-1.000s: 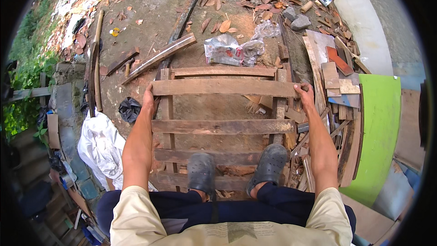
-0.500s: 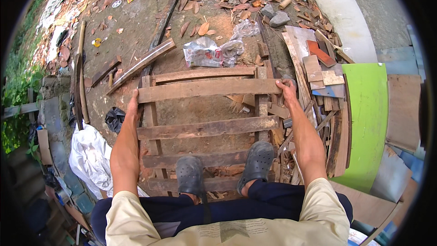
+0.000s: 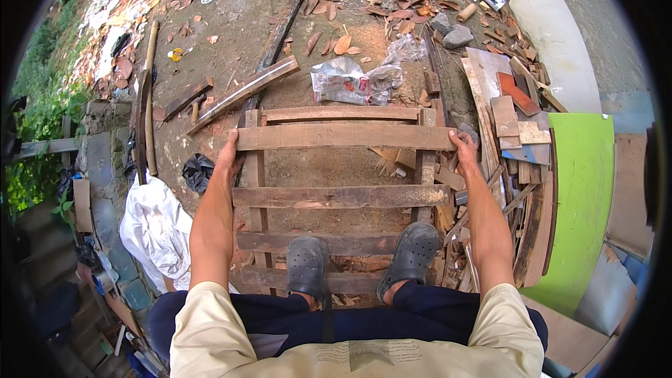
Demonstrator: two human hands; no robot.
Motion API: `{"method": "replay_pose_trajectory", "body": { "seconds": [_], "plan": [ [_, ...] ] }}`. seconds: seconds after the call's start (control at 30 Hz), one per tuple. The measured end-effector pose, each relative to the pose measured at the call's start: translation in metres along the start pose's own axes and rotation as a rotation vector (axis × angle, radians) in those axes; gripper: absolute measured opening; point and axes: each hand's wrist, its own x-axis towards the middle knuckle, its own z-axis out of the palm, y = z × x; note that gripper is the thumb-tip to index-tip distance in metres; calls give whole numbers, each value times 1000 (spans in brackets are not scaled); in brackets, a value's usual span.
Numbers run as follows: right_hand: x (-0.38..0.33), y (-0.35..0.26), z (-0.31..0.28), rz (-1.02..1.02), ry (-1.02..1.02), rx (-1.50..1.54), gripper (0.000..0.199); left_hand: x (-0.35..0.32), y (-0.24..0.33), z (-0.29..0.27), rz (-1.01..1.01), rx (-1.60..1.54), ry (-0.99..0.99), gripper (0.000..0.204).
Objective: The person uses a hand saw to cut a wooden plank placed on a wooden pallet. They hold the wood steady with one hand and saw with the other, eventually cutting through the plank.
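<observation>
We hold the plank [image 3: 343, 136] at both ends, left hand [image 3: 228, 152] and right hand [image 3: 463, 145] each with grip wrapped around it; we judge it must stay level on the frame [image 3: 255, 189].

Both hands grip one wooden plank [image 3: 343, 136] lying crosswise on the slatted wooden frame [image 3: 339, 197]: left hand [image 3: 227, 156] at its left end, right hand [image 3: 463, 150] at its right end. Both shoes [image 3: 306, 266] stand on the frame's near slats.
</observation>
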Motion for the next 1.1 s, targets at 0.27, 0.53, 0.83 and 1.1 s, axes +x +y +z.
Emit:
{"method": "replay_pose_trajectory", "body": {
  "seconds": [0.27, 0.53, 0.83, 1.1],
  "plan": [
    [9, 16, 13, 38, -66, 124, 39, 22, -5, -47, -50, -96, -17, 81],
    [12, 18, 11, 67, -93, 143, 51, -3, 9, -31, -88, -118, -64, 74],
    [2, 3, 3, 177, -176, 38, 59, -25, 38, -34, -154, 279, 166, 92],
    [2, -14, -8, 135, -183, -315, 64, -25, 27, -47, -93, 204, 89, 86]
  ]
}}
